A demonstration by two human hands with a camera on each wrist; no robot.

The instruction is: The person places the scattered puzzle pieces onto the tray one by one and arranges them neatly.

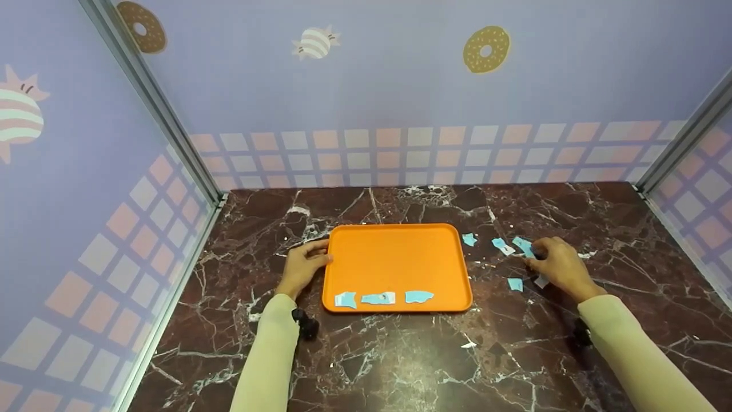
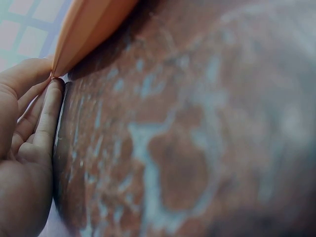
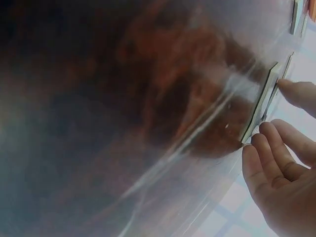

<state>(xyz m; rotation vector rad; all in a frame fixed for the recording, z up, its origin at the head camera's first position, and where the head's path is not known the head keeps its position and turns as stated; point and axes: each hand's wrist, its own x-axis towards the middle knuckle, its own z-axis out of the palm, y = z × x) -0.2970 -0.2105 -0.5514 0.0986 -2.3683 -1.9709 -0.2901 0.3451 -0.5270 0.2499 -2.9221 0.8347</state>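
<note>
An orange tray [image 1: 397, 263] lies on the marbled table, with three flat, light blue puzzle pieces [image 1: 419, 296] in a row along its near edge. My left hand [image 1: 304, 266] grips the tray's left rim. In the left wrist view, the thumb and fingertips meet at the rim of the tray [image 2: 81, 37]. To the tray's right, my right hand [image 1: 559, 266] pinches a thin puzzle piece [image 3: 273, 98] between thumb and fingers, low at the table. That piece is mostly hidden by the hand in the head view. Another blue piece [image 1: 521, 246] lies against the fingertips.
More loose pieces lie right of the tray: one by its rim [image 1: 469, 239], a blue and white piece [image 1: 503, 246], and a blue piece [image 1: 515, 284] nearer me. A greyish piece [image 1: 541, 281] sits beneath the right hand. Patterned walls [image 1: 400, 86] bound the table's back and sides.
</note>
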